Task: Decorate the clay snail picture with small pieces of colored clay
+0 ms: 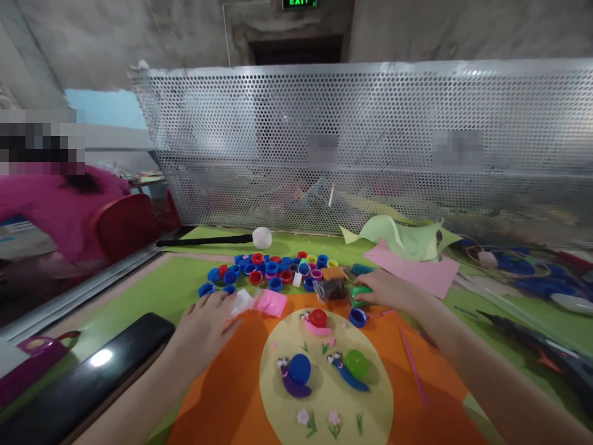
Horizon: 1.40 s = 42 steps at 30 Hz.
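Note:
My left hand rests at the left edge of the orange paper, fingers spread, beside a small packet of white clay and a packet of pink clay. At the right, the fingers of my right hand close on a packet of green clay. Between my hands, a pale yellow oval bears three clay snails: one with a red cap shell, one with a blue shell and one with a green shell. Small clay flowers and grass surround them.
Many bottle caps lie behind the packets. Brown and orange clay packets sit by my right hand. A black case lies left; a glue gun lies right. Perforated metal panel stands behind. A person in pink sits left.

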Motion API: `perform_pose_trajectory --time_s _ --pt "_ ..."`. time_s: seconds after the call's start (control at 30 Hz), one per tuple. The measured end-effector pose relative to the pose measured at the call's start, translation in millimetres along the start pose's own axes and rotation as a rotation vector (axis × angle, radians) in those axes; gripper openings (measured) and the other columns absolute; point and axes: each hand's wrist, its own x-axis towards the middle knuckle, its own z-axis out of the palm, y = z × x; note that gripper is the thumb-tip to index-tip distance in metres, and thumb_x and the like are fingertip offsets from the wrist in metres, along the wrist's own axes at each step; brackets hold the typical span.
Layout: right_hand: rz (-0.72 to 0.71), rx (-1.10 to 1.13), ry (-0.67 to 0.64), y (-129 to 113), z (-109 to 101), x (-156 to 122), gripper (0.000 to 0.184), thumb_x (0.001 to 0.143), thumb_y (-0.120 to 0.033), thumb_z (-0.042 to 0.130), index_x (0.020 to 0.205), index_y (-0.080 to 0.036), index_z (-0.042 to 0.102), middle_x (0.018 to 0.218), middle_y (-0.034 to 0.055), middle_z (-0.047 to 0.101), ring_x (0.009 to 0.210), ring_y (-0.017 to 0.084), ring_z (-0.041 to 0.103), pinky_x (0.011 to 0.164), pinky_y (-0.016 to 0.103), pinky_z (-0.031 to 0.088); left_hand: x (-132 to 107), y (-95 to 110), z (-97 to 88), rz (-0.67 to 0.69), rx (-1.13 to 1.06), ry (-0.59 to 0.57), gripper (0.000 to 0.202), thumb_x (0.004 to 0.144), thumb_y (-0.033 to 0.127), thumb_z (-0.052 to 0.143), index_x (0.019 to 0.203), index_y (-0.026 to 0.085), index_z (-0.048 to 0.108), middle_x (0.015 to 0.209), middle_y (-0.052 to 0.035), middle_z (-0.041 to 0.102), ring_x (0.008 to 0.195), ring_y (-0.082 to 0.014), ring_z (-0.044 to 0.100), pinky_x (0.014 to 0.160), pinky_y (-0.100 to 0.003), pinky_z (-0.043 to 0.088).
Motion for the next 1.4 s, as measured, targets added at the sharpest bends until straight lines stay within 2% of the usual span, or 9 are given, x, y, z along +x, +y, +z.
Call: perform_pose_trajectory --time_s 0.17,0.33,0.7,0.8,0.97,1.1,1.27,1.33,1.4 --pt "-0.043 0.017 -0.074 3.8 -7.7 -3.9 0.024 0.091 -0.031 0.058 0.109 -0.015 0.057 0.106 0.0068 0.059 0.091 0.019 0.059 0.079 0.039 0.05 -3.5 5.4 -0.6 0.05 -0.027 0.09 0.041 0.085 0.037 0.04 0.113 0.014 0.059 0.115 -0.018 0.06 0.105 -0.0363 0.056 0.081 -0.05 0.046" --pt "-0.091 0.052 0.1 -1.5 -16.1 -8.4 0.022 0.091 -0.026 0.058 0.111 -0.015 0.056 0.113 0.008 0.055 0.101 0.023 0.055 0.087 0.043 0.046 -5.1 13.9 -4.6 0.164 -0.107 0.155 0.037 0.088 0.036 0.041 0.115 0.018 0.057 0.113 -0.0126 0.062 0.105 -0.0309 0.056 0.089 -0.048 0.044" --pt "-0.473 0.304 0.32 -74.7 -31.3 -31.0 0.028 0.07 -0.005 0.066 0.095 -0.017 0.061 0.096 0.004 0.058 0.096 0.022 0.05 0.08 0.033 0.042 -28.0 73.1 -13.3 0.424 -0.385 0.265 0.029 0.094 0.022 0.036 0.12 0.025 0.047 0.109 -0.006 0.06 0.104 -0.0185 0.056 0.09 -0.033 0.048" --pt "-0.476 0.417 0.329 -86.6 -23.9 -34.1 0.024 0.074 -0.016 0.067 0.097 -0.019 0.061 0.096 0.0027 0.059 0.092 0.018 0.053 0.077 0.027 0.044 -31.9 81.3 -20.4 0.377 -0.433 0.282 0.026 0.093 0.022 0.04 0.117 0.026 0.046 0.107 -0.0052 0.06 0.102 -0.0182 0.058 0.085 -0.03 0.051" --pt "-0.444 0.496 0.314 -104.2 -6.7 -36.9 0.031 0.074 -0.032 0.067 0.1 -0.018 0.059 0.095 0.0044 0.061 0.086 0.019 0.057 0.07 0.026 0.047 -28.7 74.9 -22.5 0.28 -0.611 0.383 0.015 0.09 0.023 0.044 0.105 0.025 0.047 0.083 -0.0005 0.062 0.069 -0.0131 0.064 0.06 -0.019 0.056" --pt "-0.426 0.505 0.33 -108.7 1.5 -34.6 0.037 0.071 -0.035 0.065 0.102 -0.018 0.058 0.094 0.0057 0.062 0.086 0.023 0.059 0.069 0.029 0.047 -25.7 62.8 -15.1 0.28 -0.736 0.317 0.016 0.085 0.026 0.053 0.101 0.027 0.055 0.092 -0.0015 0.064 0.074 -0.0142 0.066 0.063 -0.018 0.057" --pt "-0.413 0.511 0.306 -108.1 -0.1 -37.9 0.039 0.074 -0.045 0.061 0.103 -0.019 0.055 0.091 0.0065 0.061 0.082 0.024 0.059 0.062 0.029 0.047 -24.1 68.5 -18.4 -0.047 -1.018 0.223 0.027 0.069 0.043 0.068 0.086 0.022 0.063 0.074 -0.0011 0.064 0.068 -0.0184 0.066 0.061 -0.023 0.057" --pt "-0.383 0.519 0.303 -111.8 -2.2 -41.7 0.045 0.076 -0.047 0.06 0.109 -0.018 0.052 0.095 0.0086 0.06 0.086 0.025 0.059 0.064 0.03 0.048 -24.6 74.6 -22.1 -0.157 -1.112 0.249 0.038 0.064 0.05 0.07 0.089 0.022 0.06 0.069 -0.0007 0.062 0.067 -0.0193 0.064 0.058 -0.025 0.057" --pt "-0.368 0.511 0.299 -117.1 -5.8 -45.2 0.048 0.076 -0.046 0.062 0.112 -0.017 0.05 0.099 0.0102 0.06 0.09 0.026 0.059 0.067 0.031 0.048 -26.6 78.6 -24.1 -0.199 -1.151 0.164 0.045 0.065 0.056 0.066 0.095 0.022 0.058 0.068 -0.0003 0.061 0.059 -0.0172 0.06 0.05 -0.024 0.053"
